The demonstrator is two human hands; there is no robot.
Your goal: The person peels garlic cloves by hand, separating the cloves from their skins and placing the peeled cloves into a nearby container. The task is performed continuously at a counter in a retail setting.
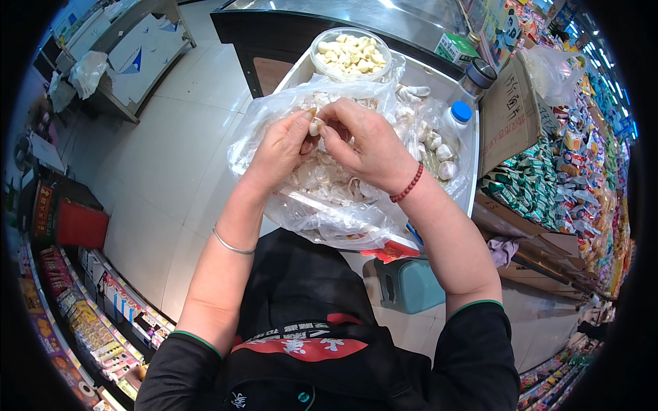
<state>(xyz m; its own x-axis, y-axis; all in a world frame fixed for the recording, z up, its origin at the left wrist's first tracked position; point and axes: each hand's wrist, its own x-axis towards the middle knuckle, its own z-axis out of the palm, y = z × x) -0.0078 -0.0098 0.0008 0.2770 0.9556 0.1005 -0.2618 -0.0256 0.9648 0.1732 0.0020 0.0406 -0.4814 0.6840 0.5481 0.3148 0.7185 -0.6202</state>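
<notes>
Between the fingertips of both hands is a garlic clove (315, 126), partly covered by the fingers. My left hand (284, 144) pinches it from the left, and my right hand (361, 137) from the right. Below them, an open clear plastic bag (257, 123) holds a heap of papery garlic skins (329, 177). Peeled cloves (354, 54) fill a round clear plastic tub (314, 49) beyond the bag. To the right of my right hand, whole garlic bulbs (443, 152) lie in another clear bag.
A white bottle with a blue cap (460, 111) and a dark-lidded jar (480, 74) stand at right. Beside them is a cardboard box (514, 113) near piled packaged snacks (524, 180). A teal plastic stool (411, 285) stands under the table's near edge. Snack shelves (92, 323) curve along the lower left.
</notes>
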